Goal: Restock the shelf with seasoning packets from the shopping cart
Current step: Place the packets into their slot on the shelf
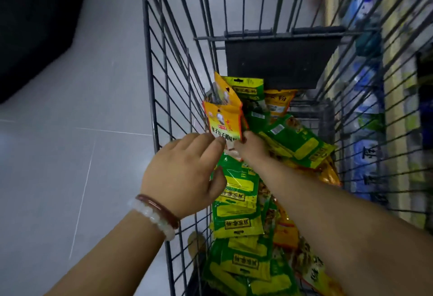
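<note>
Fingers point(218, 142) pinch orange packets point(225, 117) (right fingertips hidden).

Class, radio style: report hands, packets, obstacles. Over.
Left hand and right hand both pinching orange packets above the cart. Green packets piled below. Shelf at right. Nothing blocking.

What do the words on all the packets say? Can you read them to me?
"包子饺子调味" on the orange packet that both hands hold, the left hand and the right hand; its last characters are hidden by the fingers.
"粉" on the yellow packet at the back of the cart; the rest is blurred.
Green packets: label boxes too blurred to read.
Shelf goods: too blurred.
</note>
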